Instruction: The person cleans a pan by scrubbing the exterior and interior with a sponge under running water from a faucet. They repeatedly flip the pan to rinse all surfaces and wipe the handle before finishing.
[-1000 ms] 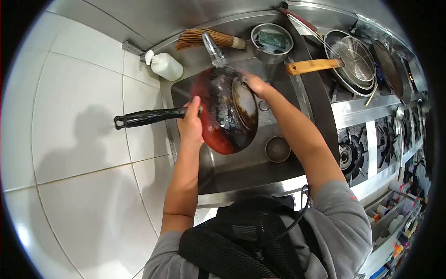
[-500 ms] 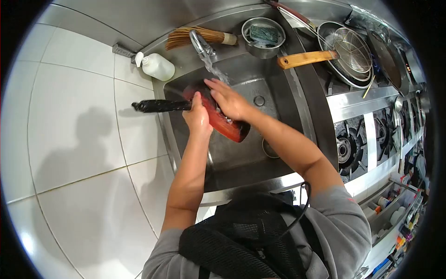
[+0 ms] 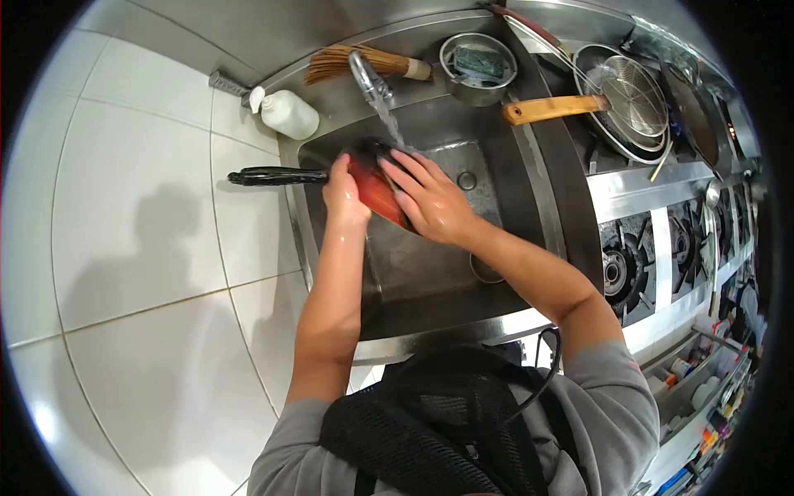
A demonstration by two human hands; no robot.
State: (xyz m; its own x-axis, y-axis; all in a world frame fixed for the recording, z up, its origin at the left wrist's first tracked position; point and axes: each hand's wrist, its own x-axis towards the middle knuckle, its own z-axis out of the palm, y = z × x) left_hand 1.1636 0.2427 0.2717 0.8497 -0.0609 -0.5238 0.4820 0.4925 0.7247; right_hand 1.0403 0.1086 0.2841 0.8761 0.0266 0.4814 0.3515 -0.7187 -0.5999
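Observation:
A red and black frying pan (image 3: 376,194) is held tilted above the sink basin (image 3: 430,281). Its black handle (image 3: 277,176) points left past the basin's edge. My left hand (image 3: 346,197) grips the pan's rim close to the handle, thumb up. Across the pan lies my right hand (image 3: 434,198), palm down with its fingers stretched and slightly apart; its underside is hidden. Water runs from the faucet (image 3: 368,78) just beyond the pan. Both hands look wet.
A white pump bottle (image 3: 289,114) and a straw brush (image 3: 356,64) stand behind the sink. Beside them, a metal pot (image 3: 478,91) holds a green scouring pad (image 3: 480,63). To the right, a wooden-handled strainer (image 3: 558,109) rests over a pan near gas burners (image 3: 616,269).
The pan has tilted and shifted slightly upward. My right hand has slid right and down along it, fingers more spread. My left hand keeps its grip.

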